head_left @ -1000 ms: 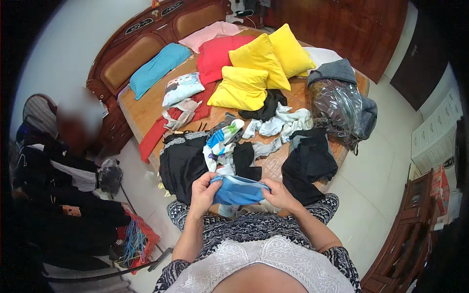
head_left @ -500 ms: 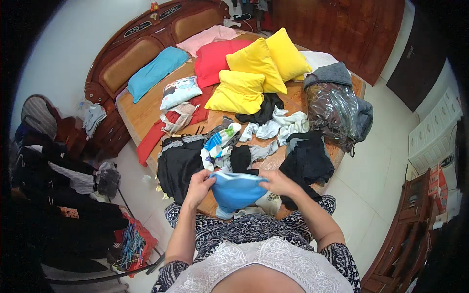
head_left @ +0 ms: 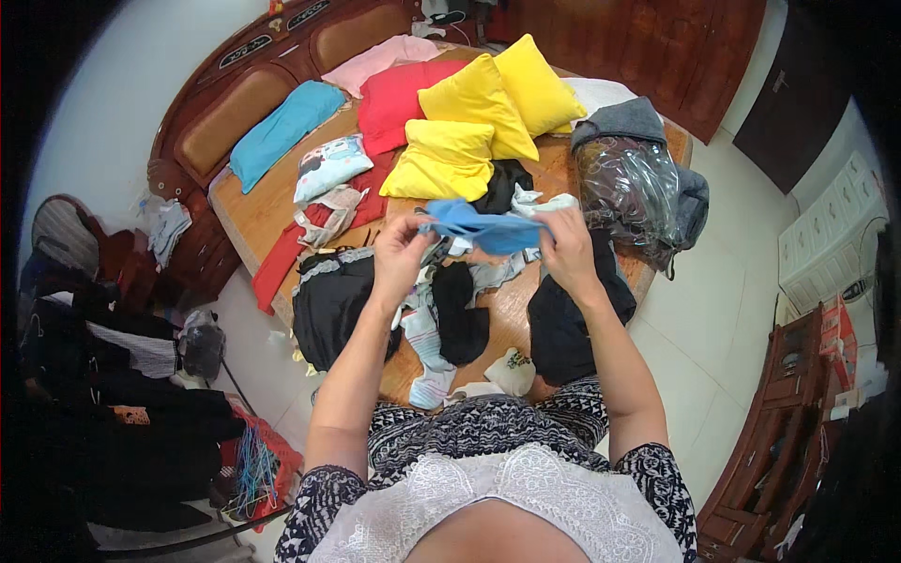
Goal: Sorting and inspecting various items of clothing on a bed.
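Small blue underpants hang stretched in the air above the near part of the bed. My left hand pinches one side of them; my right hand grips the other. Beneath lie a striped white sock-like piece and a black cloth piece, both on the bed mat. Left of these spreads a black garment with lace trim. Dark folded clothes rest by my right forearm. A pale patterned cloth sits close to my lap.
Yellow cushions, a red pillow and a blue pillow occupy the far bed. A clear plastic bag of clothes stands at its right edge. On the left are dark clothes and a red bag of hangers.
Both hands have lifted the blue underpants up and away from my lap, still stretched between them. The striped and black pieces they covered now show more fully.
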Tool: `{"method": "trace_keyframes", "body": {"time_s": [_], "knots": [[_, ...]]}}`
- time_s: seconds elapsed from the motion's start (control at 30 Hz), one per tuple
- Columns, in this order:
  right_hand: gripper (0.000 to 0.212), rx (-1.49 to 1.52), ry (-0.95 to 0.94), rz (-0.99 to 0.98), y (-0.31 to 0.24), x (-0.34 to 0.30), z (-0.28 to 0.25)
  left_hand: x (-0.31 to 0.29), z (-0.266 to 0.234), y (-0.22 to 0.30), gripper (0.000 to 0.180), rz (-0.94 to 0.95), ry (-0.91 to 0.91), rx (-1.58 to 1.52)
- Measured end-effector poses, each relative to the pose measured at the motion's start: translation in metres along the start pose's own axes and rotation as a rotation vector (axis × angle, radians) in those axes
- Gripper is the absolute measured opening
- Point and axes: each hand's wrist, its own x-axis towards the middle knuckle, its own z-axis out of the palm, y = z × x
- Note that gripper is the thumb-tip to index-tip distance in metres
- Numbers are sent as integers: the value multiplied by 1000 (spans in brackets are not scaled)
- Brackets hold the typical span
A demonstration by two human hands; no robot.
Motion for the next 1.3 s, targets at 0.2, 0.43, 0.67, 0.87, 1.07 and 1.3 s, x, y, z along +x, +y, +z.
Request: {"method": "trace_keyframes", "body": {"time_s": [0.2,0.43,0.67,0.87,1.07,1.3], "knots": [[25,30,-328,102,3,-112,19,-71,-21,-72,24,-245,-115,368],[24,131,-603,189,-15,-223,54,-161,-51,-139,23,-331,-194,621],[18,281,-762,193,-20,-221,53,-178,-46,-139,25,-416,-166,695],[19,323,-746,334,6,-198,74,-180,-43,-186,18,-265,-225,859],[21,308,-611,513,61,-176,114,-159,-15,-197,21,-496,-611,1266],[33,321,-422,793,110,-119,168,-149,-23,-207,21,-422,-842,1343]]}}
